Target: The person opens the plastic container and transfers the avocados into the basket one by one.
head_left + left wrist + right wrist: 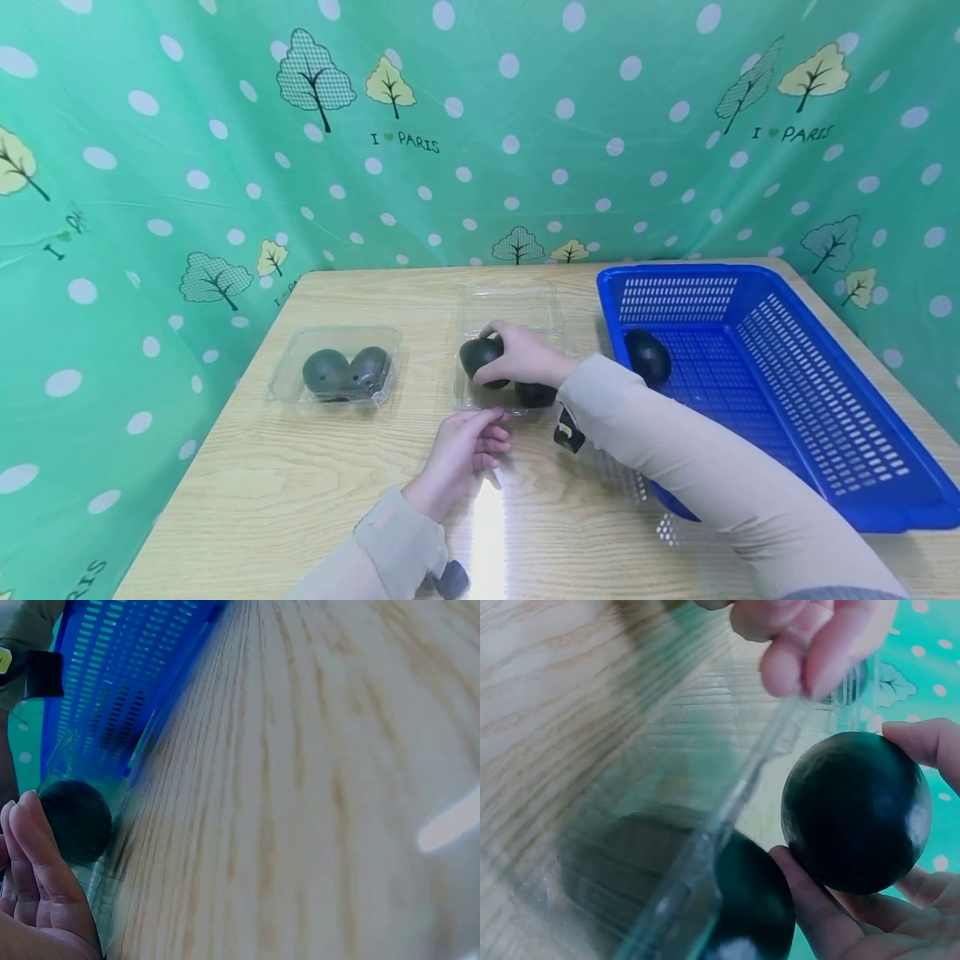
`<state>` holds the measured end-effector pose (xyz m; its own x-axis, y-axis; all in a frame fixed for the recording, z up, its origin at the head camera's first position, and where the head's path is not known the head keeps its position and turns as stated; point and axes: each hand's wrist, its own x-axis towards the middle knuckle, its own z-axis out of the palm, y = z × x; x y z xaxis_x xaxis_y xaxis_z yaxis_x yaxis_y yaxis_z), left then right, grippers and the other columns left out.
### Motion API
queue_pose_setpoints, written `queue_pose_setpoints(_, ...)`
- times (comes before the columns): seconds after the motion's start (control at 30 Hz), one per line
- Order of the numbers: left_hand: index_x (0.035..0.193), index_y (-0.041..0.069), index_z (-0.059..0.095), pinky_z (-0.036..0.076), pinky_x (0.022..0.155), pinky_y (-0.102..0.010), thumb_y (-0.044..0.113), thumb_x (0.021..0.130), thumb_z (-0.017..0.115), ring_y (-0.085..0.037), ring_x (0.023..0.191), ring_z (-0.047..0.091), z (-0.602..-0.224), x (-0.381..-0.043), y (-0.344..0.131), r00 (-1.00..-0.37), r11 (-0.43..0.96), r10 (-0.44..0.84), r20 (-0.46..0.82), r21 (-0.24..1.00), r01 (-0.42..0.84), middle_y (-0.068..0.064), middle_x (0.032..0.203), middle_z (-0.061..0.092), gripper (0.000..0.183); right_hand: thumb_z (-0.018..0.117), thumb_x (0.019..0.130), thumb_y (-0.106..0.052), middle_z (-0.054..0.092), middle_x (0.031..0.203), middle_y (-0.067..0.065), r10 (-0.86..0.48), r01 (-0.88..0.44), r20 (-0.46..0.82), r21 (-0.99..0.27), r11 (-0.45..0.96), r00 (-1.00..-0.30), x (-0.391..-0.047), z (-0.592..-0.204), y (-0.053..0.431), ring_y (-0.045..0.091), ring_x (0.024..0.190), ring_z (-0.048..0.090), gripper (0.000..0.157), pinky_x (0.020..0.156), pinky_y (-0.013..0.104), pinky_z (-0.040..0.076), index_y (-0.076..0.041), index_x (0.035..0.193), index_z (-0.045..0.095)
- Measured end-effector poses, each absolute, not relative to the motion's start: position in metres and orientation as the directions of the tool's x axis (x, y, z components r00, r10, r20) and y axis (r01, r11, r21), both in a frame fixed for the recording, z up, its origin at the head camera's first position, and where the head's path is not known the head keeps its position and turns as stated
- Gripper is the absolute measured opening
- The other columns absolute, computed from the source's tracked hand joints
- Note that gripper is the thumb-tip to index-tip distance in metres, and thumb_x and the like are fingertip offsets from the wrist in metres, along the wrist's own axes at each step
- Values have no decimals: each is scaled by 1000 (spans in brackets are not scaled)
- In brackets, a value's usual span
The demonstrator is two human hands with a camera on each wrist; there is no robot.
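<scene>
A dark, nearly black avocado (480, 361) is held between the thumb and fingers of my right hand (528, 354), over the open clear plastic clamshell box (510, 312). Beneath that hand, a second dark avocado (535, 394) lies in the box, seen partly through its clear wall in the right wrist view. My left hand (465, 446) is at the box's near edge, its fingers relaxed; in the right wrist view its fingertips (787, 671) are right at the rim. The held avocado (856, 814) shows smooth and rounded there.
To the left stands a closed clear box (285, 367) with two dark avocados (326, 371) inside. A blue perforated basket (750, 275) occupies the right side, with one dark avocado (647, 357) by its left wall. A green patterned curtain (510, 183) hangs behind the wooden table (247, 500).
</scene>
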<state>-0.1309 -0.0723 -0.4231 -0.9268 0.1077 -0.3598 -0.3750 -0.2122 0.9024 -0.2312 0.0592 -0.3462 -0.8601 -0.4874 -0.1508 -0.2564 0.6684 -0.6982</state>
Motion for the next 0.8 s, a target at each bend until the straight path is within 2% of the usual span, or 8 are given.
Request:
queue_pose_setpoints(0.3,113,-7,65,51,50,-16,23,93,65,-6,62,66,-425,-132,-72,-930,-206,104,-354,907,-368,4,71,66,36,77,77,-30,59,135,18,-484,-258,-93,-752,607,-870,-229,-333,73,32,113,62,71,96,44,53,-7,139,51)
queue_pose_setpoints(0.53,110,-6,67,50,49,-16,22,92,65,-5,61,65,-426,-132,-73,-929,-207,105,-354,906,-369,5,70,66,33,76,79,-24,57,136,19,-458,-217,-68,-813,541,-886,-228,-324,83,34,118,59,73,99,46,52,-5,143,48)
queue_pose_setpoints(0.8,109,-4,67,51,49,-16,23,92,66,-5,60,65,-426,-132,-73,-929,-205,108,-355,906,-370,5,69,66,32,76,81,-22,55,137,18,-409,-158,-68,-855,494,-910,-227,-321,98,35,118,58,71,94,43,54,-7,144,47)
